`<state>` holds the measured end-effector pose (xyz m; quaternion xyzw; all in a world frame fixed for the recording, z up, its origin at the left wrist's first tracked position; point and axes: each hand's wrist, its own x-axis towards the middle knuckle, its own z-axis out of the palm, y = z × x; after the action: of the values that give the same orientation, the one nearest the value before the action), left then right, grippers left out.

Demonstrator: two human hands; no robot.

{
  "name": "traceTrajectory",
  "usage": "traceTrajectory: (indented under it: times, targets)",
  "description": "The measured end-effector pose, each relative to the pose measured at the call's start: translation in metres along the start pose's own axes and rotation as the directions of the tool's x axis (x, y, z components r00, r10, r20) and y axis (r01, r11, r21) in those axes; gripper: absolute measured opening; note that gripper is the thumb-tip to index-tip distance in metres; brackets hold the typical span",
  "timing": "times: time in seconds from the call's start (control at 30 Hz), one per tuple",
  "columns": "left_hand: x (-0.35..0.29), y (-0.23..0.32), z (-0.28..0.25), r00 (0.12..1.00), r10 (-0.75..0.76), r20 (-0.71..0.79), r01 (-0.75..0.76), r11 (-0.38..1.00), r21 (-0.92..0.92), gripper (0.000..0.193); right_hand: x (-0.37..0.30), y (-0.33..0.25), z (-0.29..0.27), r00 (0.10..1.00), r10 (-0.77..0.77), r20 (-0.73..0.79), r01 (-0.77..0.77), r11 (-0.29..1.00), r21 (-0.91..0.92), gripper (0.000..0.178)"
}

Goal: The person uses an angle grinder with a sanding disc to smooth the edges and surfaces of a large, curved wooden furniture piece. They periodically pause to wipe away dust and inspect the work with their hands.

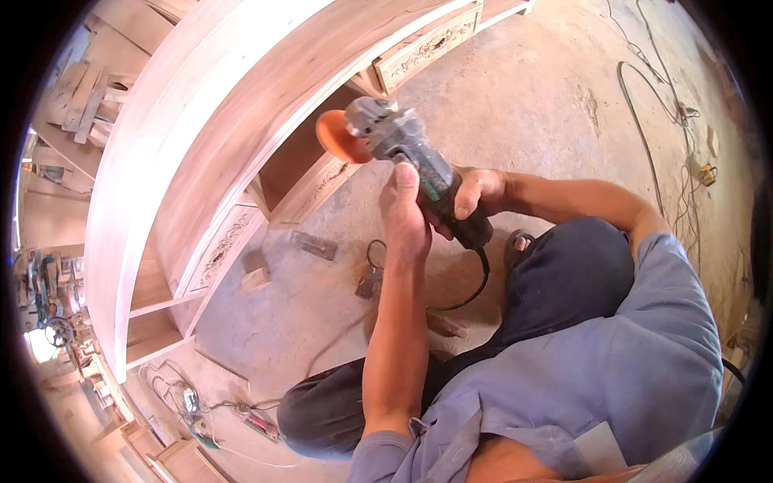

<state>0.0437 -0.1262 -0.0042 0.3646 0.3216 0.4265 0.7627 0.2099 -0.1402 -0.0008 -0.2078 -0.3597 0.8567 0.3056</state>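
Between my left hand and right hand, both wrapped round it, sits the grinder, and past them the drawer looks carved already, but the cabinet is bare wood, so I guess it's not finished.

Near the middle of the frame, the left hand and the right hand wrap their fingers around a grey angle grinder with a round orange disc at its upper left end. A pale unpainted wooden cabinet with carved drawer fronts fills the upper left. Thin dark cables trail across the dusty concrete floor at the upper right.
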Motion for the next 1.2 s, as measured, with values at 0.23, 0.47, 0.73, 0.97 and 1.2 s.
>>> traceTrajectory:
  times: [0.23, 0.47, 0.73, 0.97, 1.2]
  targets:
    - [0.030, -0.022, 0.042, 0.951, 0.070, -0.302, 0.003, 0.973, 0.233, 0.063, -0.027, 0.012, -0.030, 0.991, 0.055, -0.118, -0.043, 0.993, 0.107, 0.049]
    - [0.072, -0.037, 0.069, 0.962, -0.196, -0.191, 0.207, 0.977, 0.040, 0.059, -0.051, 0.020, -0.060, 0.947, -0.187, -0.261, 0.248, 0.942, 0.227, 0.056]
    - [0.099, -0.077, 0.077, 0.841, -0.516, -0.165, 0.535, 0.743, 0.402, 0.036, -0.074, 0.061, -0.098, 0.945, -0.127, -0.301, 0.290, 0.752, 0.593, 0.048]
    - [0.128, -0.103, 0.077, 0.840, -0.414, -0.351, 0.513, 0.816, 0.264, 0.039, -0.072, 0.042, -0.117, 0.831, 0.018, -0.556, 0.252, 0.879, 0.405, 0.041]
    - [0.151, -0.090, 0.077, 0.791, -0.545, -0.277, 0.566, 0.824, -0.006, 0.033, -0.068, 0.011, -0.144, 0.943, 0.051, -0.330, 0.132, 0.851, 0.508, 0.041]
